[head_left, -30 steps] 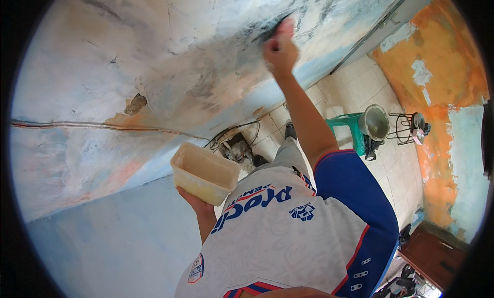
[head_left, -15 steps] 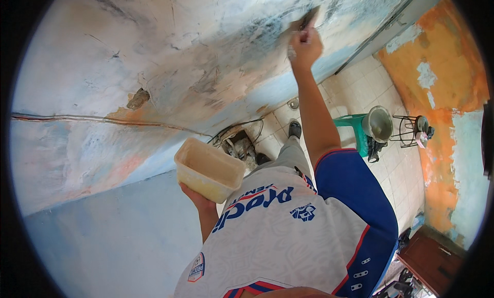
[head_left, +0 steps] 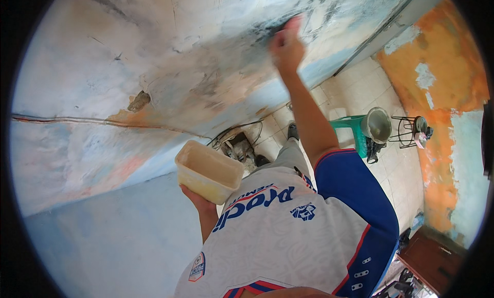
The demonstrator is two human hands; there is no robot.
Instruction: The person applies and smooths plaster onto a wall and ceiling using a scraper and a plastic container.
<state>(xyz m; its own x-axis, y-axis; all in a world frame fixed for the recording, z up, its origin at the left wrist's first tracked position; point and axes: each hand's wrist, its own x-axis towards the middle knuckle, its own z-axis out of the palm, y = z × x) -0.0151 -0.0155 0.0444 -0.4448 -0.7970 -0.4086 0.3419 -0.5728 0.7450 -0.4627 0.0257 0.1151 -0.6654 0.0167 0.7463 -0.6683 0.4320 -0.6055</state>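
Observation:
High on the patchy, scuffed wall [head_left: 103, 56], my right hand [head_left: 286, 50] is closed on a dark, flat scraper-like tool [head_left: 278, 30], blurred by motion, at a sooty, streaked area. Lower and to the left, my left hand [head_left: 199, 196] grips a cream rectangular plastic container [head_left: 208, 167] from underneath, tilted in front of my shirt. Its inside is coated with pale material. A small broken patch [head_left: 139, 100] of bare masonry shows in the wall above the container.
Cables [head_left: 154, 127] run along the wall to a cluttered box [head_left: 236, 146]. On the tiled floor [head_left: 355, 82] stand a green plastic stool [head_left: 347, 138] with a grey bucket [head_left: 375, 125] and a black metal stand [head_left: 404, 138]. An orange-patched wall [head_left: 437, 66] and brown cabinet [head_left: 429, 257] are at right.
My right hand with the tool swung right along the wall, then back left and slightly down. My left hand and container moved a little right and up since the earliest frame.

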